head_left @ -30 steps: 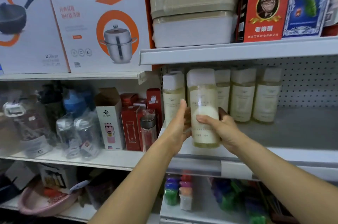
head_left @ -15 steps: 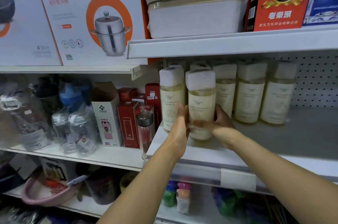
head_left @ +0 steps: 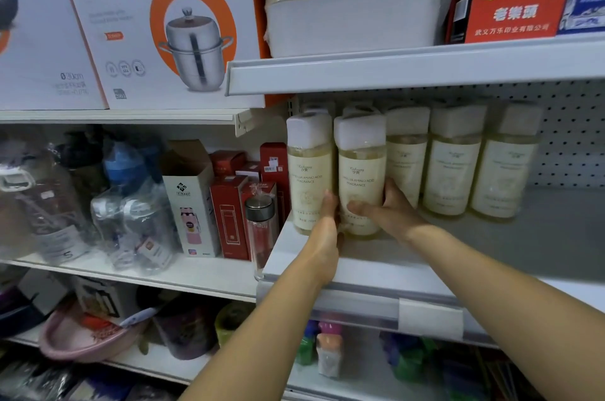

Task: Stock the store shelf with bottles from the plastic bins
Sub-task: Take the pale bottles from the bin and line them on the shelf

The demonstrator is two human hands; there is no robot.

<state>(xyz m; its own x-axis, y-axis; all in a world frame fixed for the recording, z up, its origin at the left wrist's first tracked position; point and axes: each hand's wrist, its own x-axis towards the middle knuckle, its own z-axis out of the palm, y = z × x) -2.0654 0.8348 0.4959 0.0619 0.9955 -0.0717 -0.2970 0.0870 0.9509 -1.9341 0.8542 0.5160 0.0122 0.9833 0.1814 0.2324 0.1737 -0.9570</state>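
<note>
Held bottle: the held bottle (head_left: pixel 360 168), pale yellow with a white cap, stands upright on the grey shelf (head_left: pixel 540 237), near the shelf's left end and towards its front edge.
Left hand: the left hand (head_left: pixel 327 230) lies flat against the lower left side of this bottle. Its fingers are straight and point up, slipped between it and the neighbouring bottle (head_left: pixel 309 168).
Right hand: the right hand (head_left: pixel 391 214) grasps the lower right side, thumb across the front label and fingers curled round behind.
Relation: the bottle sits between the two hands, both low on its body.
Behind: a row of matching bottles (head_left: pixel 453 168) stands further back to the right.
Left bay: red boxes (head_left: pixel 229 214) stand on the adjoining shelf.
</note>
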